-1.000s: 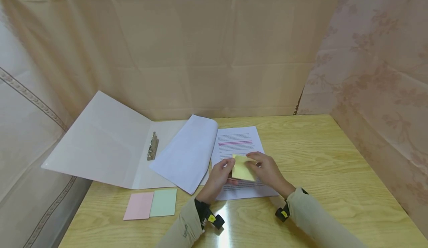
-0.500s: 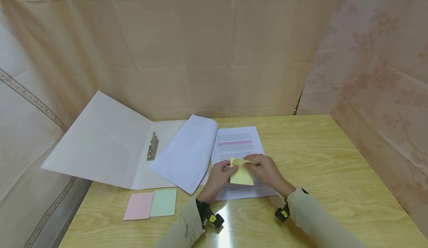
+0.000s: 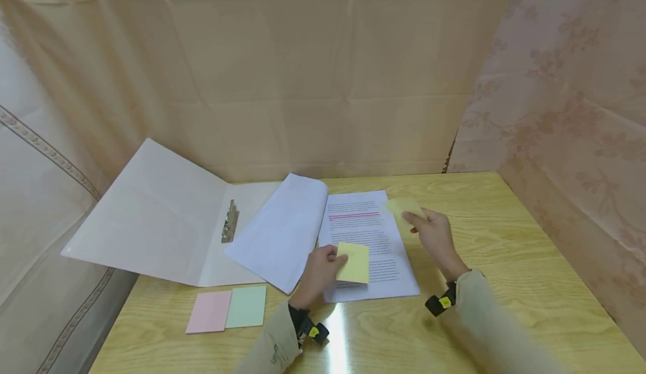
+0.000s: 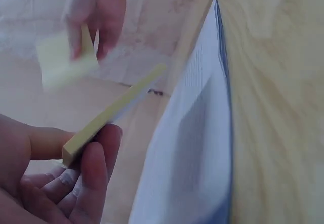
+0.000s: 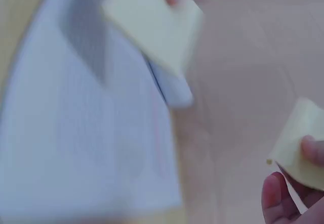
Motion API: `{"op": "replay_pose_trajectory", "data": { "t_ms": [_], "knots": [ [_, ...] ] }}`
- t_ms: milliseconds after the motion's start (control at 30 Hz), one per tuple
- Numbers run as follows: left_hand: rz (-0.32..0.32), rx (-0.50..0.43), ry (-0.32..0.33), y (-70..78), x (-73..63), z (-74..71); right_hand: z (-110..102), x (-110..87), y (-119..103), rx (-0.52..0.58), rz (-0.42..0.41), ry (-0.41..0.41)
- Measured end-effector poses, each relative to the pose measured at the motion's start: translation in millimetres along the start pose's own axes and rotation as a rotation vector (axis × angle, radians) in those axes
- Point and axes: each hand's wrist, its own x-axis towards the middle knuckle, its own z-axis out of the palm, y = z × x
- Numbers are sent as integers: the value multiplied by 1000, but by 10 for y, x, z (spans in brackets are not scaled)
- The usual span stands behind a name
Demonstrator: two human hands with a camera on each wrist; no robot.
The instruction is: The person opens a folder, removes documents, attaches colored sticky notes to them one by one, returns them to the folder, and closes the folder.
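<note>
My left hand pinches a yellow sticky note pad by its left edge, above the lower part of a printed document that has pink highlighted lines. In the left wrist view the pad shows edge-on, thumb on one face and fingers on the other. A single yellow sticky note is pinched in my right hand, apart from the pad and just beyond the document's right edge. The right wrist view shows this note slightly curved under the thumb.
A white binder lies open at the left, its metal clip showing. White sheets spread from it towards the document. Pink and green sticky note pads lie side by side on the wooden table in front.
One yellow note has come off the pad and moved with my right hand to the right and away from me. My left hand has shifted slightly left with the pad.
</note>
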Motion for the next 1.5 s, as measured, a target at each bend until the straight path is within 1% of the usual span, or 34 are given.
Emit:
{"op": "replay_pose_trajectory", "data": {
  "t_ms": [67,100,167,333,433,567,633,800,900,967,1100,1167,1300,1400,1500],
  "knots": [
    [0,-12,18,-49,9,-57,-97,36,20,-5,-22,39],
    [4,-21,23,-63,13,-86,-126,44,35,-7,-31,39],
    [2,-46,29,-81,21,-140,-144,51,72,-20,-44,11],
    [7,-86,42,-88,15,-247,-70,28,172,-23,-50,-61],
    [8,-117,45,-95,1,-297,-38,15,204,-12,-59,-69],
    [-16,-163,25,-120,-21,-369,-32,15,210,-10,-63,-73],
    [-30,-171,13,-129,-31,-408,-35,18,207,-10,-62,-80],
    [-41,-131,1,-142,-52,-493,-37,21,204,-28,-57,-83],
    [-46,-115,10,-156,-65,-533,-37,18,211,-33,-54,-83],
    [-56,-121,16,-166,-75,-551,-37,19,222,-33,-53,-85],
    [-39,-99,22,-197,-106,-578,-35,16,232,-36,-44,-92],
    [-28,-72,20,-208,-124,-590,-33,8,222,-38,-39,-95],
    [-35,-42,2,-213,-164,-628,-29,2,215,-49,-33,-94],
    [-53,-40,-17,-219,-194,-663,-30,3,221,-58,-34,-97],
    [-57,-34,-31,-238,-224,-695,-31,10,233,-62,-35,-105]
  ]
}}
